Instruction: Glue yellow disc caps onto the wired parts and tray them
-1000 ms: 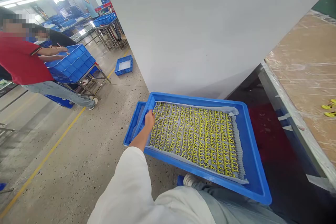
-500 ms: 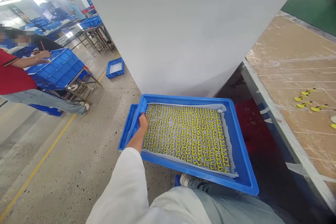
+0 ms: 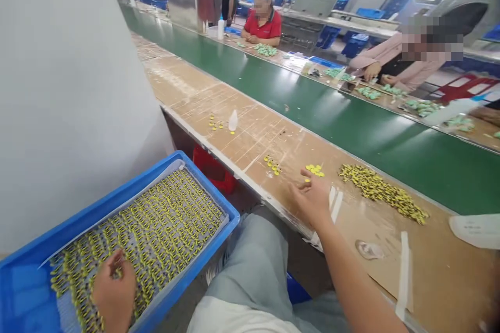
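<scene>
My left hand point(image 3: 114, 289) is over the lower part of a blue tray point(image 3: 35, 265), fingers curled with the thumb against them. Whatever is in them, if anything, I cannot make out. Rows of small yellow and dark parts point(image 3: 164, 223) cover the tray's pale ribbed liner. At the workbench, my right hand point(image 3: 313, 200) hovers with fingers apart and nothing visible in it. Just beyond its fingertips are some flat yellow pieces point(image 3: 314, 169). A few yellow parts with dark tips point(image 3: 272, 165) stand to its left, and a heap of yellow and dark pieces point(image 3: 380, 190) lies to its right.
A green conveyor belt point(image 3: 281, 96) runs behind the brown workbench point(image 3: 187, 80). A small white bottle point(image 3: 233, 120) stands on the bench. A white pillar point(image 3: 70, 88) rises at left. Under the bench is a red stool point(image 3: 213, 166). Two people sit across the belt.
The view has swung right towards the bench and belt. My left hand has left the tray's side and is over the parts. My right hand has come into view above the bench.
</scene>
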{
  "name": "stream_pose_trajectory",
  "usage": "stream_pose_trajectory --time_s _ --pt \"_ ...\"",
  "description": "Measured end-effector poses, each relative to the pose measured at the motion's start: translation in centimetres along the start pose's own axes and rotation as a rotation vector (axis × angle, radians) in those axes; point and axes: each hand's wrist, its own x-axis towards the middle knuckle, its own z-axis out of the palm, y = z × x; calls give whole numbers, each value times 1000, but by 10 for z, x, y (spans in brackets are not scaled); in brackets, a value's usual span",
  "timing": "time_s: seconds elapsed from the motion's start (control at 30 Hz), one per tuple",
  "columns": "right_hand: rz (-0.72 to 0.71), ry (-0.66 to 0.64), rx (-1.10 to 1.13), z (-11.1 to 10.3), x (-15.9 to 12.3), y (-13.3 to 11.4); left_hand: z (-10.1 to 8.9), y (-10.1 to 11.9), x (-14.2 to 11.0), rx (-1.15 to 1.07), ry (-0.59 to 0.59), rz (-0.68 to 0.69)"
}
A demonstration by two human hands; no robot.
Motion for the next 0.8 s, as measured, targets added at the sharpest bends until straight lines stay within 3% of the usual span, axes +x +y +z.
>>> stream_pose_trajectory --time_s 0.07,0.17,0.23,0.33,0.43,0.6,0.8 --pt "-38 -72 -11 11 10 -3 22 32 -21 -89 -117 121" --pt "-62 -148 -12 27 21 -8 50 100 -49 -298 -321 310" --pt "-64 -165 -15 36 26 -8 67 149 -64 -432 -362 398" --pt "-70 -167 -13 46 33 -6 87 214 -83 -595 -454 466" --pt "-85 -182 1 51 39 -6 105 260 -90 -652 -563 511" --pt "-64 -232 72 54 47 -9 128 301 -84 -723 -711 492" --pt "118 -311 285 47 49 -8 141 314 -86 -836 -839 285"
